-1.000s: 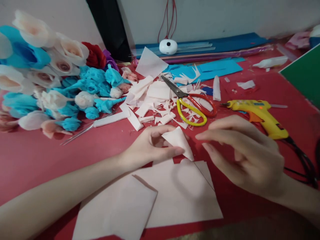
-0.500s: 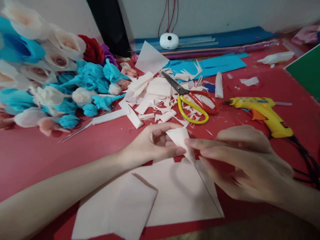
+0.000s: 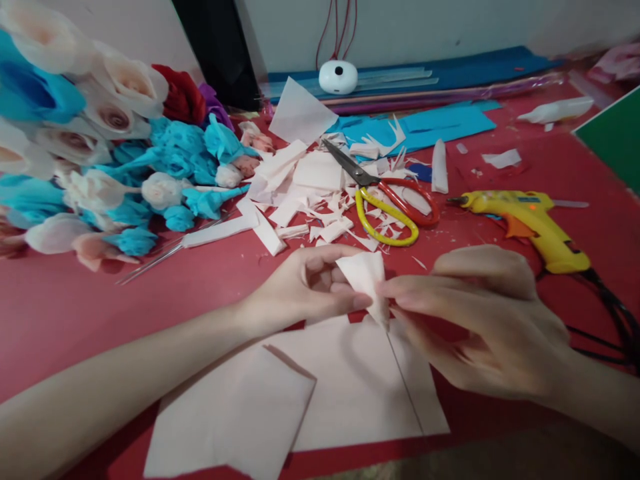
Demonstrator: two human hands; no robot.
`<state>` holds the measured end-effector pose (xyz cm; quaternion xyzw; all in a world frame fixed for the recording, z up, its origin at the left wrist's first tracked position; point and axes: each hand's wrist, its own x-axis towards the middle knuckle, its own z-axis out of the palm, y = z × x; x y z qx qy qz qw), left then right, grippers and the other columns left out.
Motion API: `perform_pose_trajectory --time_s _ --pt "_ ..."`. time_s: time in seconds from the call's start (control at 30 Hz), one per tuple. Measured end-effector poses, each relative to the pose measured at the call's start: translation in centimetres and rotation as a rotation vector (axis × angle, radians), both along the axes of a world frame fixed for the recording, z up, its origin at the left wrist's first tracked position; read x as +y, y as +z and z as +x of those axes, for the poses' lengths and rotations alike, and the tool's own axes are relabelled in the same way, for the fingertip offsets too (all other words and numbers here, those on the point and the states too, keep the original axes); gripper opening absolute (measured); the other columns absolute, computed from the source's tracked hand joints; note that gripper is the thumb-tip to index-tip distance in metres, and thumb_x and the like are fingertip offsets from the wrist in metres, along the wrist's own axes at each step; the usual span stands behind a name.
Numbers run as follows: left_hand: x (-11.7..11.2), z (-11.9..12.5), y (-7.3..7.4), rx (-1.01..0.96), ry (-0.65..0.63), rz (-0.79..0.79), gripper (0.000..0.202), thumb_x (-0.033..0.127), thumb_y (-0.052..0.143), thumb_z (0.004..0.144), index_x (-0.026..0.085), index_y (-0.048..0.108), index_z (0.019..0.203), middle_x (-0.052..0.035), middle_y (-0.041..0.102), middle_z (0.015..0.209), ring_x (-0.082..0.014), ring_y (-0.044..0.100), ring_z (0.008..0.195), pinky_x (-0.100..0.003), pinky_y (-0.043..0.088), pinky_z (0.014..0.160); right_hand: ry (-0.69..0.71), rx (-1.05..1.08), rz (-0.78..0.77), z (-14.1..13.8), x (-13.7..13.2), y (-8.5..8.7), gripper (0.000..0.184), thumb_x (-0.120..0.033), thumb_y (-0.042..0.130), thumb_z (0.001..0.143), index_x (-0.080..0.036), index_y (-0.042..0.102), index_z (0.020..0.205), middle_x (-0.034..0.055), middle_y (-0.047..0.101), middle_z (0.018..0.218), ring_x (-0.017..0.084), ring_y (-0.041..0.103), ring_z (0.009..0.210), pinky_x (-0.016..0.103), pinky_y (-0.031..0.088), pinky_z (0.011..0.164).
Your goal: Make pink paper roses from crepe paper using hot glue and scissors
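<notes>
A cream crepe-paper piece [image 3: 369, 277], rolled into a cone, sits above the front of the table on a thin dark wire stem [image 3: 404, 381]. My left hand [image 3: 305, 287] grips it from the left, thumb in front and fingers curled behind. From the right, the thumb and forefinger of my right hand [image 3: 485, 320] pinch its edge. The stem slants down over flat cream paper sheets [image 3: 350, 387]. One folded paper piece [image 3: 265, 407] lies on the left of them.
Yellow-and-red-handled scissors [image 3: 367, 180] rest on paper scraps [image 3: 315, 173] behind my hands. A yellow glue gun [image 3: 540, 223] lies right with its cable. Paper flowers [image 3: 175, 153] pile up at left. A glue bottle [image 3: 560, 110] and green board [image 3: 615, 140] stand back right.
The paper cone has turned slightly, and the lower end of its wire has swung left. My right hand has shifted a little left along with its edge.
</notes>
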<state>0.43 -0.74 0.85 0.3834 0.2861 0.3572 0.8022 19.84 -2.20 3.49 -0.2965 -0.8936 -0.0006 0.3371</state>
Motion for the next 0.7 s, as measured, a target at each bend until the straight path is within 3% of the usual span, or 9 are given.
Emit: perform_pose_trajectory --time_s 0.2,0.4,0.57,0.7 --pt "0.0 0.0 0.0 0.093 0.045 0.045 0.030 -0.002 0.069 0.063 0.016 0.067 0.087 0.0019 0.072 0.081 -0.0084 0.068 0.070 -0.010 0.053 0.062 0.053 -0.024 -0.036 0.0 0.2 0.0 0.027 -0.006 0.064 0.070 -0.017 0.062 0.094 -0.0004 0.066 0.082 0.016 0.048 0.081 0.029 0.043 0.071" --pt "0.1 0.2 0.1 0.171 0.058 0.074 0.024 0.000 0.069 0.062 0.013 0.066 0.082 -0.0010 0.071 0.076 -0.0117 0.068 0.067 -0.014 0.053 0.059 0.093 0.019 -0.066 -0.2 0.2 0.1 0.024 -0.004 0.062 0.069 -0.014 0.060 0.091 -0.0006 0.063 0.077 0.014 0.049 0.079 0.026 0.043 0.076" --pt "0.0 0.1 0.1 0.155 0.008 0.015 0.021 0.003 0.068 0.065 0.012 0.064 0.084 -0.0005 0.070 0.067 -0.0117 0.068 0.063 -0.016 0.054 0.060 0.045 0.037 -0.183 -0.5 0.2 0.9 0.024 -0.004 0.058 0.070 -0.021 0.055 0.087 -0.0040 0.060 0.072 0.011 0.055 0.071 0.023 0.044 0.080" --pt "0.0 0.1 -0.1 0.102 0.015 -0.020 0.028 0.002 0.069 0.065 0.013 0.063 0.090 0.0010 0.071 0.069 -0.0110 0.069 0.062 -0.014 0.054 0.059 0.045 0.021 -0.175 -0.6 0.5 1.0 0.025 -0.002 0.058 0.071 -0.019 0.055 0.090 -0.0013 0.060 0.079 0.011 0.055 0.075 0.025 0.043 0.080"
